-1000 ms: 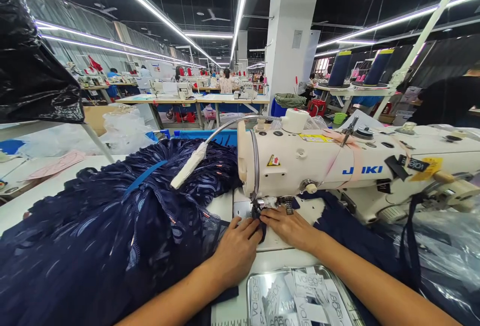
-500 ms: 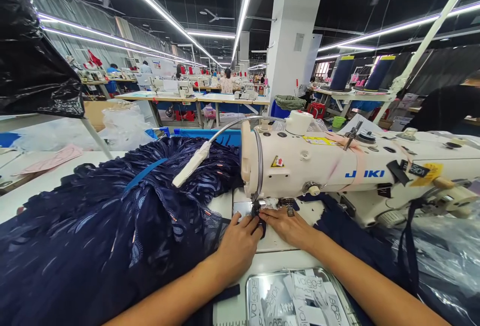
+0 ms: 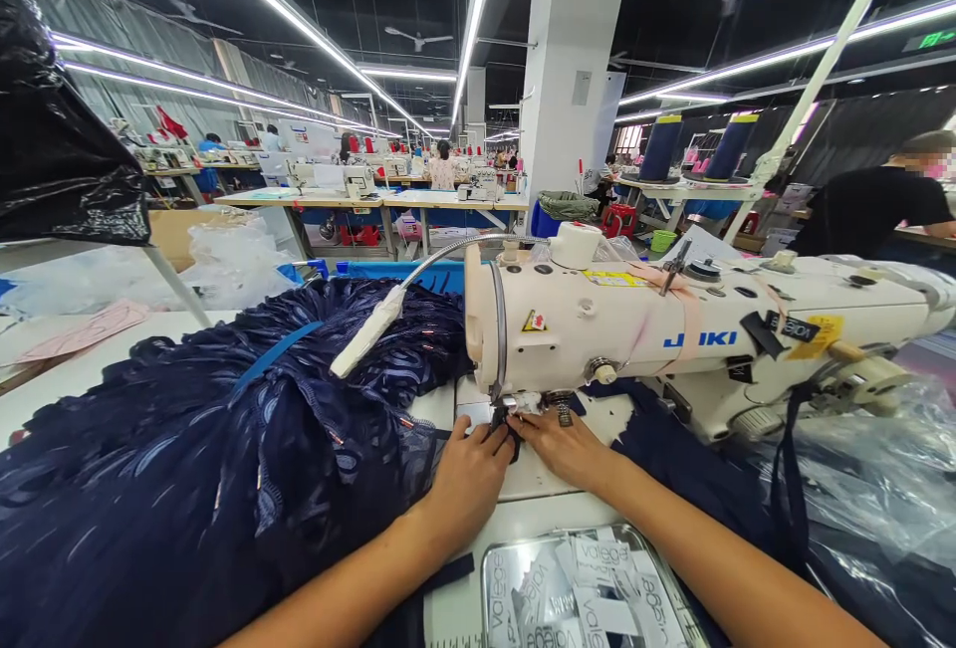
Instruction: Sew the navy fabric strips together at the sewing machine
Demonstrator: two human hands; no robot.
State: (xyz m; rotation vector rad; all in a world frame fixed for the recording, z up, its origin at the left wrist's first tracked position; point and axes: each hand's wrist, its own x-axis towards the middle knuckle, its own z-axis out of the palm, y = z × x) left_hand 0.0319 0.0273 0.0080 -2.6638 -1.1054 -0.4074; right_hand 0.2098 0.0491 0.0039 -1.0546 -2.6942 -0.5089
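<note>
At the presser foot of the white sewing machine [image 3: 590,305], both my hands press on a small piece of dark navy fabric [image 3: 514,441]. My left hand [image 3: 472,474] has its bent fingers on the near left side of the fabric. From the right, my right hand [image 3: 560,444] pinches the fabric edge close to the needle; its fingertips are partly hidden under the machine head. A large heap of gathered navy garments [image 3: 246,429], with a blue strip [image 3: 276,354] across it, lies left of my left hand. Below my hands is a metal tray [image 3: 489,558] of printed white labels [image 3: 597,593].
A white lamp on a flexible neck [image 3: 367,329] hangs over the heap. More navy fabric [image 3: 664,439] and clear plastic [image 3: 881,479] lie to the right. Black plastic [image 3: 67,130] hangs at the left. A person in black [image 3: 866,205] is at the far right.
The view has turned slightly to the right, bringing more of the person in black into sight. My hands stay at the needle with the fabric, almost unmoved.
</note>
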